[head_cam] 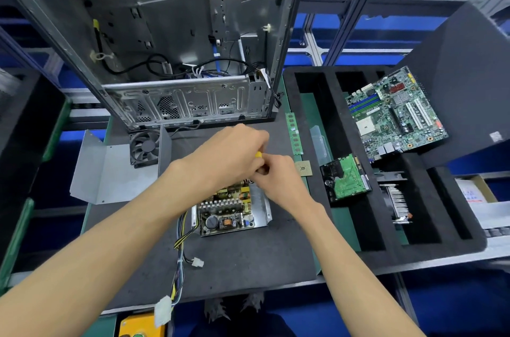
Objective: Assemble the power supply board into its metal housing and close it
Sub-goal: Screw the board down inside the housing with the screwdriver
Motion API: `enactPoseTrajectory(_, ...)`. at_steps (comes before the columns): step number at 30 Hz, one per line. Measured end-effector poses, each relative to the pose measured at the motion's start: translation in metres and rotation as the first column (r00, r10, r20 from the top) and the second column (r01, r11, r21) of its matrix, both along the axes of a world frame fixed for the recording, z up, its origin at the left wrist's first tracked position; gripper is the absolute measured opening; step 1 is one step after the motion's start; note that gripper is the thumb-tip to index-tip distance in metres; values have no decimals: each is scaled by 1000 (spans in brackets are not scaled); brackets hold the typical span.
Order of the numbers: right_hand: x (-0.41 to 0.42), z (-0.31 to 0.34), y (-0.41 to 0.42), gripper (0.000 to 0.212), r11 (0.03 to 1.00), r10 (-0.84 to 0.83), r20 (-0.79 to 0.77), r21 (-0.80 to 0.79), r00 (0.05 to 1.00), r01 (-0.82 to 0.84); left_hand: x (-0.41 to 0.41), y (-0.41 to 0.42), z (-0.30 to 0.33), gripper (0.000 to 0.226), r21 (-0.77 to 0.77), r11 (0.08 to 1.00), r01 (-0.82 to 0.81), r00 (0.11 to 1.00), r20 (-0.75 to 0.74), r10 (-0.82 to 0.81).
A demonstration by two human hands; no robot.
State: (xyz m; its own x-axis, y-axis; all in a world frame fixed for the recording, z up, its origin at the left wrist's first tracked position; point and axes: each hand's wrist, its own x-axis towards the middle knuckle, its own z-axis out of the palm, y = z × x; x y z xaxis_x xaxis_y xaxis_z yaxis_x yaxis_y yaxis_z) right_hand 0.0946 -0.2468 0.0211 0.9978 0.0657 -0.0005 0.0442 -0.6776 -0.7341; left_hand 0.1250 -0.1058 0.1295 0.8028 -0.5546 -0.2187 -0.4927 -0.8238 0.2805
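Metal cover [110, 168]: lay well to the left of both hands, a bent grey sheet, open side up, apart from the board.
Fan [145, 146]: stood just beside the cover, to the left of the left hand and farther away.
Cable bundle [180, 256]: ran from the board's left edge toward the person, under the left forearm.
Left hand [229, 153]: was curled round a yellow-handled screwdriver [259, 155], directly above the far end of the board.
Power supply board [226, 209]: sat in its metal housing [260, 205] just below and nearer than both hands; long axis ran left to right, slightly tilted, components up.
Right hand [277, 175]: touched the left hand, fingers curled on the screwdriver's lower part.
Processor chip [303, 168]: lay just right of the right hand.
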Motion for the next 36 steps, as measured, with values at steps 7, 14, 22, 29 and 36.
enactPoseTrajectory(7, 1, 1, 1, 43, 997, 23, -25, -77, 999, -24, -4, -2, -1, 30, 32, 999, -31, 998, 55, 30)
enactPoseTrajectory(14, 1, 2, 2, 40, 997, -6, -27, -79, 1000, 4, -2, 0, -2, 25, -9, 999, 43, 998, 37, -43)
enactPoseTrajectory(22, -2, 4, 1, 36, 1000, 4, -29, 5, 1000, -4, 0, 3, -1, 16, 22, 989, 149, 989, 16, -149)
enactPoseTrajectory(29, 0, 1, 3, 37, 1000, -4, -43, -10, 999, 4, -3, 0, -4, 19, 26, 1000, 4, 999, 51, -5)
enactPoseTrajectory(36, -1, 1, 2, 37, 998, -43, -102, -44, 994, 38, 1, 3, 3, 27, 4, 983, 183, 980, -82, -182)
